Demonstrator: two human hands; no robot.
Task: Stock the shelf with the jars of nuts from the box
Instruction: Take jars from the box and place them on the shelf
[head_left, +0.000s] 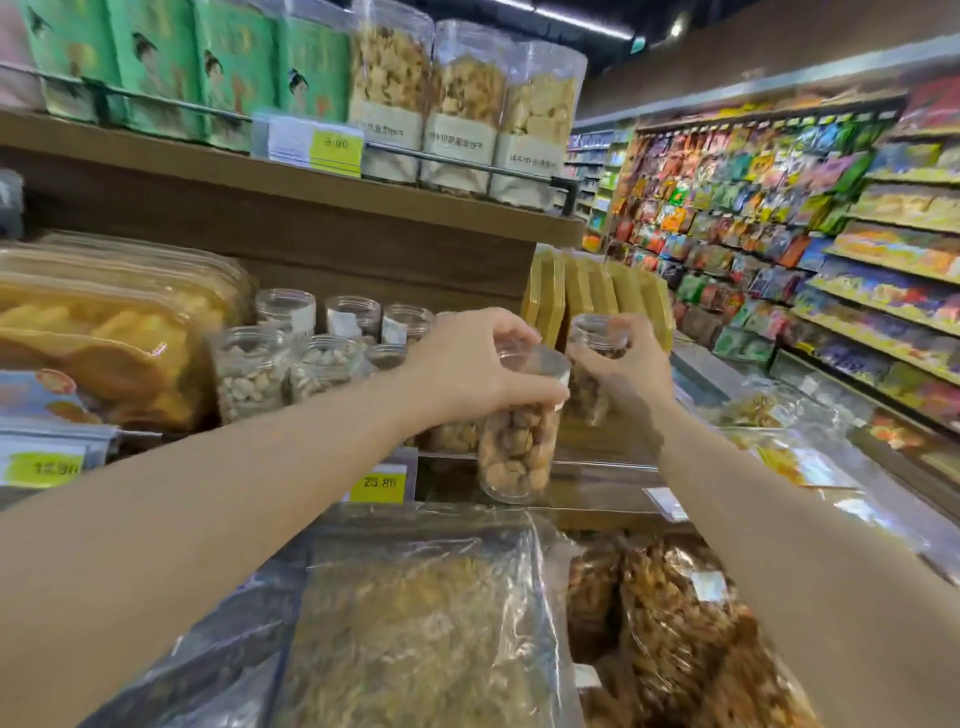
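Clear cylindrical plastic nut jars (517, 452): stiff, slick, probably light; left hand (470, 364), right hand (613, 366) each clamp one near its top.

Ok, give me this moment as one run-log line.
left hand: grips nut jar by its top | right hand: grips second nut jar | shelved nut jars: left of both | status: neither released
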